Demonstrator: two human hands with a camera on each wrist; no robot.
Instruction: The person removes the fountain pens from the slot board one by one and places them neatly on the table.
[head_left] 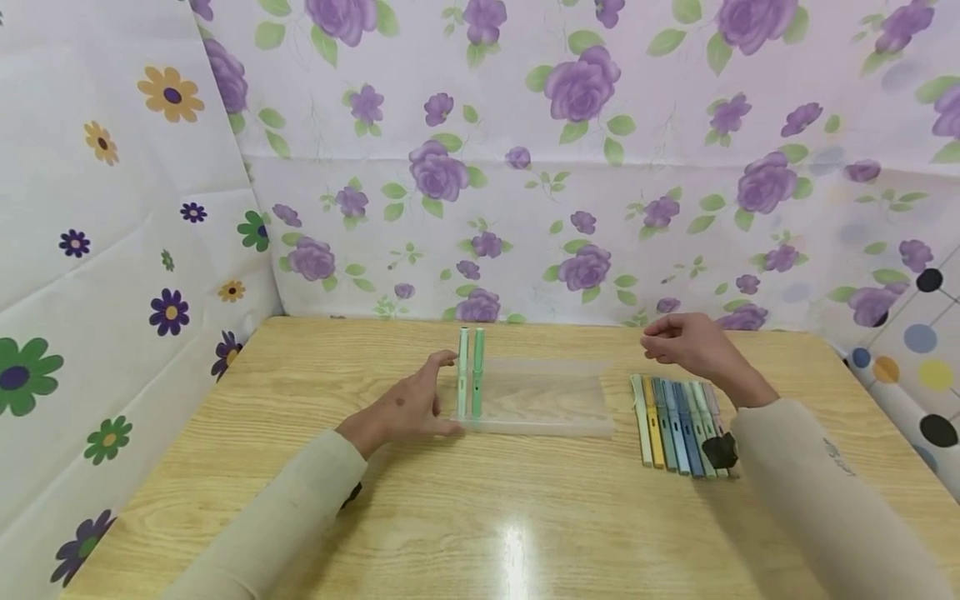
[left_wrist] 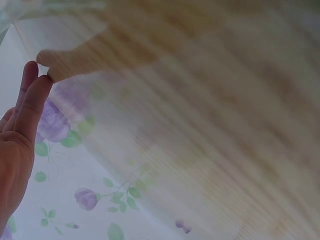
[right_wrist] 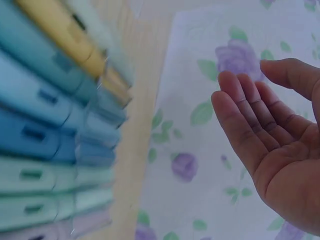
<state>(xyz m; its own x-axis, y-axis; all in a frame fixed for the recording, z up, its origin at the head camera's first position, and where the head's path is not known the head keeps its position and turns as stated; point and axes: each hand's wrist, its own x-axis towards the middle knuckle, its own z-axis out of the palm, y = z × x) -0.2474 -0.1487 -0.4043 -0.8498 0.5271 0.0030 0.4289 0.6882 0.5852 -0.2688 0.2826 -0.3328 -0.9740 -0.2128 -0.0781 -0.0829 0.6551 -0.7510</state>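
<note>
A clear plastic tray (head_left: 547, 427) lies on the table with two pens at its left end, a pale mint pen (head_left: 462, 375) and a green pen (head_left: 478, 375). My left hand (head_left: 408, 404) is at the tray's left edge, thumb near the front corner and index finger near the pale pen's upper part. In the left wrist view, its fingers (left_wrist: 35, 102) look fairly straight beside the clear plastic. Over the far end of a row of pens (head_left: 671, 427), my right hand (head_left: 693, 346) hovers with nothing in it. Its fingers are gently bent and the thumb is apart in the right wrist view.
The pens on the right lie side by side in white, yellow, teal, blues, greens and pale purple. A wooden table (head_left: 465, 517) carries everything. Flowered cloth (head_left: 517, 208) hangs behind it, with other patterned cloths at the left and right sides.
</note>
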